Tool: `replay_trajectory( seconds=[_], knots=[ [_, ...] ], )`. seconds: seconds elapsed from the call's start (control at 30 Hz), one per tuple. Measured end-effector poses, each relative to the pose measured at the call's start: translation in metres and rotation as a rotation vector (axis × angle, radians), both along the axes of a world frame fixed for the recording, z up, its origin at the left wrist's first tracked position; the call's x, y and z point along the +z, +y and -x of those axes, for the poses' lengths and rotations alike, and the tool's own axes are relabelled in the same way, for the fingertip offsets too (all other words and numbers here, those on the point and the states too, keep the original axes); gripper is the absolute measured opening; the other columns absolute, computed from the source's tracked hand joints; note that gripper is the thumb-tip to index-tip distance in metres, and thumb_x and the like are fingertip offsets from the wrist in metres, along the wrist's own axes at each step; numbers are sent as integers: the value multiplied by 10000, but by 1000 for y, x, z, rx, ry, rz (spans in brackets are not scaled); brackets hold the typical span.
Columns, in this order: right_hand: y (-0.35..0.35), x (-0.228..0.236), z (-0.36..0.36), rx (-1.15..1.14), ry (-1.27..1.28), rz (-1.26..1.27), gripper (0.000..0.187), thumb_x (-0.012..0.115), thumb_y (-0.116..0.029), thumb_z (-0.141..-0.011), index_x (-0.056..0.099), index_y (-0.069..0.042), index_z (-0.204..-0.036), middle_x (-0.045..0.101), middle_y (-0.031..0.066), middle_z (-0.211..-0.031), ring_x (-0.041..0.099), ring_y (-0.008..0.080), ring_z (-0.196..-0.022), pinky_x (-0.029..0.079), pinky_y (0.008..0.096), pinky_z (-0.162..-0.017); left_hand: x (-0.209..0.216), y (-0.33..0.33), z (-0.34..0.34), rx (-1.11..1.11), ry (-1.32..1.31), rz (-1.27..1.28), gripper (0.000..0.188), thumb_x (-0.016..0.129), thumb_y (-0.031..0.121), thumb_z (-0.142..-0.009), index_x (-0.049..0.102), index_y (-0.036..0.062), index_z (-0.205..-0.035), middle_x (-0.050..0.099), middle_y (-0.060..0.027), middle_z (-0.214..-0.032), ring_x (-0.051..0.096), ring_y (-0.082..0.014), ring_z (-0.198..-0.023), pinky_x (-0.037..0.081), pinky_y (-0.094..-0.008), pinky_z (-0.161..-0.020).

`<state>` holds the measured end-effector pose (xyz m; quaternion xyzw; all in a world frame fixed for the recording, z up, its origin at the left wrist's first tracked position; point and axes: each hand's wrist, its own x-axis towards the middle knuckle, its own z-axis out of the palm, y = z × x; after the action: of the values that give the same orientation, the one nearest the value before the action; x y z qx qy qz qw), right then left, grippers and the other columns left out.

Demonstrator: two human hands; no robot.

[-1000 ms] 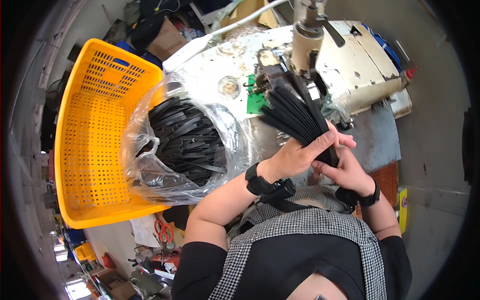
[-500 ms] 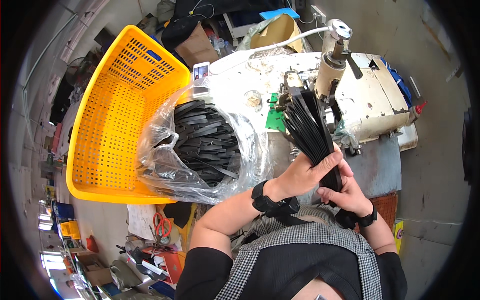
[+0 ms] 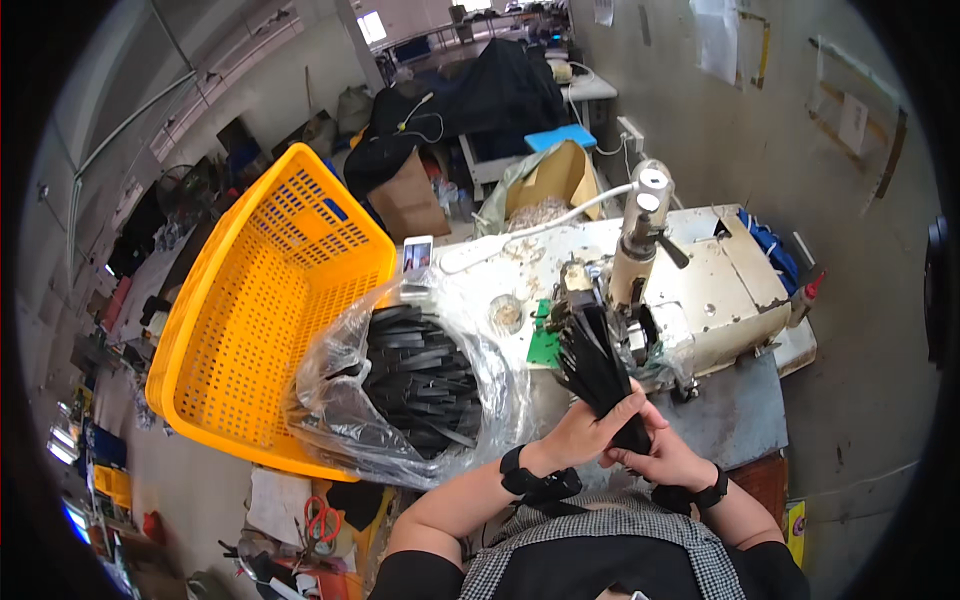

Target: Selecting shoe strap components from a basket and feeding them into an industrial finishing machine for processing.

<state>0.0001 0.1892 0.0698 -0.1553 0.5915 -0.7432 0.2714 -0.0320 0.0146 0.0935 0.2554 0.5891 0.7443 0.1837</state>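
A thick bundle of flat black strips (image 3: 592, 365) is gripped by both hands in front of the machine. My left hand (image 3: 603, 420) wraps round its lower part, the thumb lying along the strips. Just right of and below it, my right hand (image 3: 668, 458) closes on the bundle's near end. The far ends spread loosely up toward the cream machine (image 3: 632, 262); from here I cannot tell whether they touch it. To the left, many similar black strips (image 3: 420, 385) lie in an open clear plastic bag (image 3: 335, 435).
A yellow perforated crate (image 3: 215, 345) stands left of the bag. On the worn white tabletop are a phone (image 3: 417, 253), a small round dish (image 3: 506, 313) and a green piece (image 3: 543, 346). Red scissors (image 3: 320, 520) lie lower left. A cardboard box (image 3: 560, 180) stands behind.
My view has tilted up, so the scene sits lower and more of the room's back shows. Both hands still hold the bundle, whose strips now look less evenly lined up.
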Motion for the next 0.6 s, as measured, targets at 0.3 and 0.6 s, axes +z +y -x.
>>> replay_trajectory(
  seconds=[0.3, 0.6],
  knots=[
    [12, -12, 3, 113, 68, -314, 131, 572, -72, -919, 603, 21, -1006, 669, 53, -833, 643, 117, -810, 516, 273, -757, 11, -15, 21, 37, 25, -74, 326, 385, 304, -1023, 476, 2, -941, 669, -164, -930, 659, -230, -943, 516, -326, -843],
    [-1, -11, 2, 140, -42, -356, 200, 588, -197, -944, 579, -30, -835, 584, -10, -627, 541, 68, -556, 433, 243, -522, 5, -22, 22, 47, -39, -93, 315, 385, 321, -1021, 463, 19, -970, 667, -165, -924, 663, -234, -933, 526, -338, -823]
  ],
)
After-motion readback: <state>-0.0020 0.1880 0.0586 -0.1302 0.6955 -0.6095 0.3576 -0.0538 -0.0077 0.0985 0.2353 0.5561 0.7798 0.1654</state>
